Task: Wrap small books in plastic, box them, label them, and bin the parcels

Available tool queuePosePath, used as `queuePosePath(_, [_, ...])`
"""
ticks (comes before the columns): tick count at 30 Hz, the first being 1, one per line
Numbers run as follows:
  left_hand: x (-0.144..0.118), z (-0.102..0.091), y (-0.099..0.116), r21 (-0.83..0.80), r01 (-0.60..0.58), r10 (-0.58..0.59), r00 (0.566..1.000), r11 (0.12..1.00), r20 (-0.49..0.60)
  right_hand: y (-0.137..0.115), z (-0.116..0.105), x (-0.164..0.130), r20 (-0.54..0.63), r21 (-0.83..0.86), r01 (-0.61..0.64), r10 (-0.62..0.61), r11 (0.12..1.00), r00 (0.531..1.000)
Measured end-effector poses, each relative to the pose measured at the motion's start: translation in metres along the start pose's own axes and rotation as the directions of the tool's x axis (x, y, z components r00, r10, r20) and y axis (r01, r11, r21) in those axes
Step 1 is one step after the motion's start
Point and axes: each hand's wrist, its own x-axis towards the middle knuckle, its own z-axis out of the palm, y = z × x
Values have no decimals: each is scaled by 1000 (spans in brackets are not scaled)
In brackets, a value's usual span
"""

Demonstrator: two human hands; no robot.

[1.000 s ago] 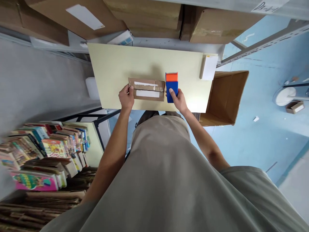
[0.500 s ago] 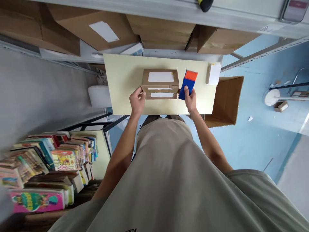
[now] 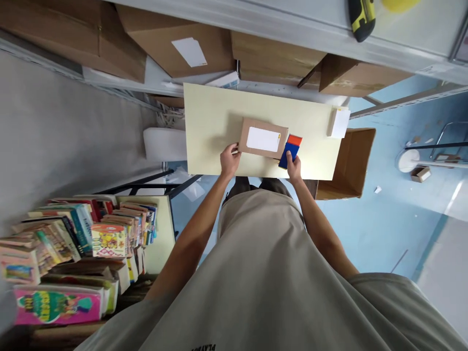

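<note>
A small brown cardboard box [image 3: 245, 127] with a white label [image 3: 263, 139] on its upward face is on the pale yellow tabletop [image 3: 212, 102], turned slightly askew. At its near left corner, my left hand [image 3: 230, 160] is closed on the edge, thumb and fingers pinching the cardboard. My right hand [image 3: 294, 166] grips a flat blue object with an orange-red end [image 3: 291, 149], thumb on top. This object lies against or right beside the box's right end; whether the right fingers also touch the box is hidden.
A stack of white cards or labels [image 3: 340, 123] sits at the table's right end. An open carton [image 3: 356, 163] stands beyond it. Larger cartons [image 3: 278, 56] line the shelf behind, and a yellow-black cutter [image 3: 361, 19] lies above. Books [image 3: 73, 229] fill the lower left.
The box has been tipped and turned, so its single labelled face shows now instead of several labelled sides. Both hands moved with it. The view has shifted as well.
</note>
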Motion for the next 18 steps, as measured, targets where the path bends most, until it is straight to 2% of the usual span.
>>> queuePosePath(3, [8,-10,-1,48,-28,29,1000,998,-8,11,-8,17,-105,-26,-23,20,999,994])
queuePosePath(5, [0,-16,3,100,-68,77,993,993,-86,21,-20,21,-96,-165,12,-29,986,995])
queuePosePath(8, [-31,-15,20,183,-151,183,968,971,-174,41,-45,18,-10,-412,104,-119,905,993])
queuePosePath(10, [-59,-1,40,216,-222,250,962,951,-113,57,-62,13,83,-503,221,-208,835,975])
queuePosePath(12, [-84,23,62,222,-306,313,950,926,1,74,-78,12,173,-528,369,-329,765,928])
queuePosePath(15, [-109,64,88,222,-394,376,919,892,119,97,-97,16,291,-536,557,-480,634,827])
queuePosePath(18, [-124,97,101,227,-426,402,904,876,146,113,-114,23,402,-540,683,-563,492,723])
